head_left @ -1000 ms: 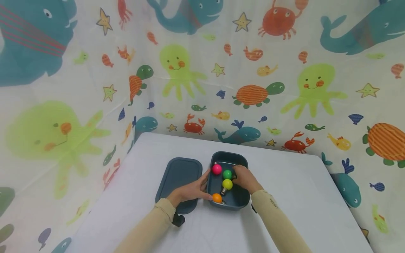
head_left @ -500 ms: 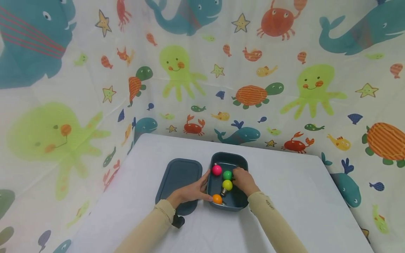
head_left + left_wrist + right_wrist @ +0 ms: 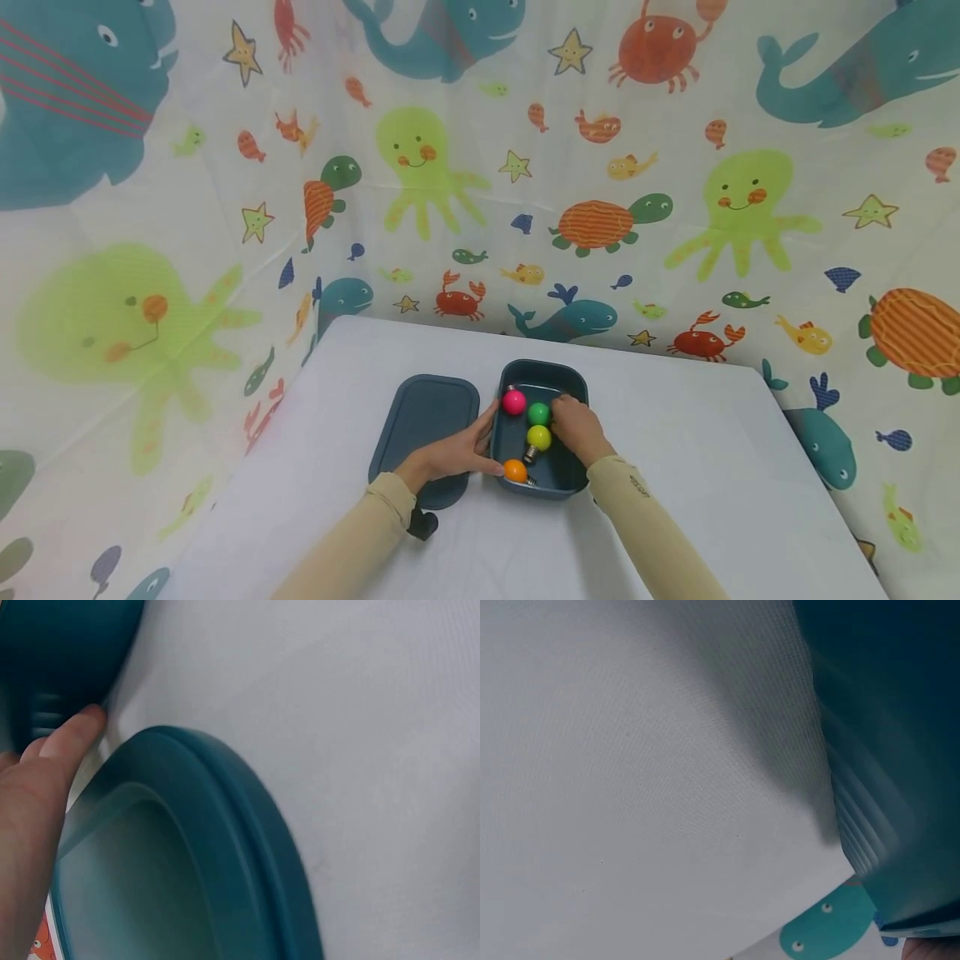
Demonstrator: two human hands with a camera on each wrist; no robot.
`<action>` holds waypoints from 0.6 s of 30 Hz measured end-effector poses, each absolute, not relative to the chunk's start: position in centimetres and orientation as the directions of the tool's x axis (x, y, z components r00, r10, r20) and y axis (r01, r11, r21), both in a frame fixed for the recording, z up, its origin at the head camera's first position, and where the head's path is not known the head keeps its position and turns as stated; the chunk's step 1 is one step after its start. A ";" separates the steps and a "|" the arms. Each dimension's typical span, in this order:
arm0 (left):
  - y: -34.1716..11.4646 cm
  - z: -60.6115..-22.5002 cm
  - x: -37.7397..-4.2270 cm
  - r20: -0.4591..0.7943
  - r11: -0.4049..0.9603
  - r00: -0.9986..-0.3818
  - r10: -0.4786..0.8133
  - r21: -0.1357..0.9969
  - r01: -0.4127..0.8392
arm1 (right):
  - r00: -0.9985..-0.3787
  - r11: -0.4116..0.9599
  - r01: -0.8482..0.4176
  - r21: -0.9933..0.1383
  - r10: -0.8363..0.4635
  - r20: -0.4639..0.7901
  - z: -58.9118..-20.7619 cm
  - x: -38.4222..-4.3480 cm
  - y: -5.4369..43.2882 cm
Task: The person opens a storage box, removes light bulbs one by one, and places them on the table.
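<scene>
A dark blue-green box stands on the white table and holds small coloured light bulbs. Inside lie a pink bulb, a green bulb, a yellow bulb and an orange bulb. My left hand rests against the box's left side with thumb and fingers spread. In the left wrist view, a straight finger touches the outer wall. My right hand reaches over the right rim, its curled fingers at the green bulb's base, which they cover. The right wrist view shows mostly the box's outer wall.
The matching flat lid lies left of the box, partly under my left hand and wrist. A black object shows at the left wrist. Behind the white table hangs a curtain printed with sea animals.
My right hand has shifted slightly left in the box, and its fingers now cover the green bulb's base, visible earlier. My left hand has kept its place at the box.
</scene>
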State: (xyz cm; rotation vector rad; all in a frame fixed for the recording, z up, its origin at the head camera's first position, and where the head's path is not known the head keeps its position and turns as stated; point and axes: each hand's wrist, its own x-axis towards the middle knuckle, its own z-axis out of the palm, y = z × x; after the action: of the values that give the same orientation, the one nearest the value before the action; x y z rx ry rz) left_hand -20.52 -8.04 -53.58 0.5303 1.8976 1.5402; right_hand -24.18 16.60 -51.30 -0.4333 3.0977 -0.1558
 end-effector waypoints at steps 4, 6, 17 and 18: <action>-8.0 -53.5 -20.5 -0.219 0.236 -0.723 0.655 0.968 -0.079 | -0.966 0.960 -0.257 -0.114 -0.258 0.012 -51.4 -24.2 16.6; -7.9 -53.5 -20.5 -0.218 0.237 -0.725 0.654 0.968 -0.077 | -0.968 0.961 -0.249 -0.122 -0.249 0.015 -51.4 -24.2 16.6; -8.1 -53.3 -20.5 -0.223 0.243 -0.721 0.656 0.967 -0.078 | -0.964 0.946 -0.266 -0.187 -0.258 0.070 -50.2 -24.0 17.2; -8.1 -53.3 -20.5 -0.223 0.242 -0.720 0.657 0.967 -0.079 | -0.962 0.943 -0.271 -0.195 -0.260 0.080 -50.1 -23.9 17.3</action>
State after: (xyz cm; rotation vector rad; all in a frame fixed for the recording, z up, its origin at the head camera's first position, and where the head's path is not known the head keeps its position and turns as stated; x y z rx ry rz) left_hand -20.48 -8.08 -53.32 0.5281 1.9007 1.5332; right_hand -23.94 17.29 -50.08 -0.4309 3.1485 -0.3276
